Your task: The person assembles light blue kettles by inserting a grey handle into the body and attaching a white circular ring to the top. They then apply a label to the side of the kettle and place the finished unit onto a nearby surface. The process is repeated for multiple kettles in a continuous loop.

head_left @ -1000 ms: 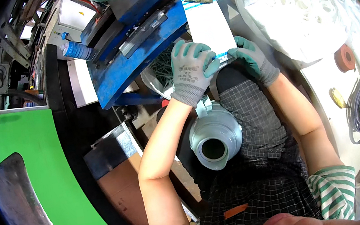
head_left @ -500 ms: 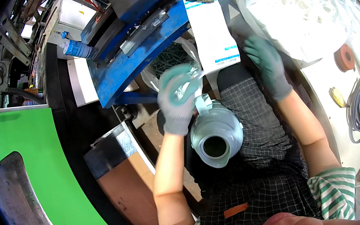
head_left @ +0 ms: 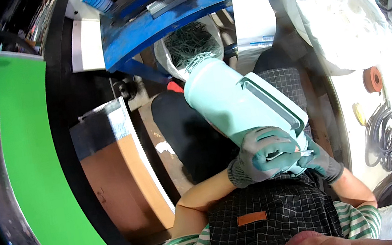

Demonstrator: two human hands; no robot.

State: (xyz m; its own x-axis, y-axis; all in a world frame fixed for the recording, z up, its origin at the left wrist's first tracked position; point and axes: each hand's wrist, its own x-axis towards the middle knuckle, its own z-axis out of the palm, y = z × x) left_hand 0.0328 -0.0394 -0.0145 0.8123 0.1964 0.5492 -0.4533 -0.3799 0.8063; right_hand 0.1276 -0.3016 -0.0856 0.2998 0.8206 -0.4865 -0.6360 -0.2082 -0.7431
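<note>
A pale green plastic jug [head_left: 223,98] with a long side handle lies slanted across my lap, its base pointing away and its neck towards my body. My left hand [head_left: 268,155], in a grey and green glove, is closed at the neck end. Between its fingers is a slim, light-coloured tool [head_left: 304,153] whose exact kind I cannot make out. My right hand [head_left: 322,161], gloved alike, grips the neck from the right, partly hidden behind the jug. Both hands are close together there.
A lined bin of green plastic strips [head_left: 190,43] stands beyond the jug, below a blue bench [head_left: 138,35]. Left are a cardboard box [head_left: 114,184] and a green surface [head_left: 29,146]. On the right table sit a white bag [head_left: 346,16], a brown tape roll [head_left: 373,78] and grey cable [head_left: 386,141].
The jug has tipped over from upright to lying slanted across my lap. Both hands have come back from farther out to its neck, and the right one now grips it. The view has shifted.
</note>
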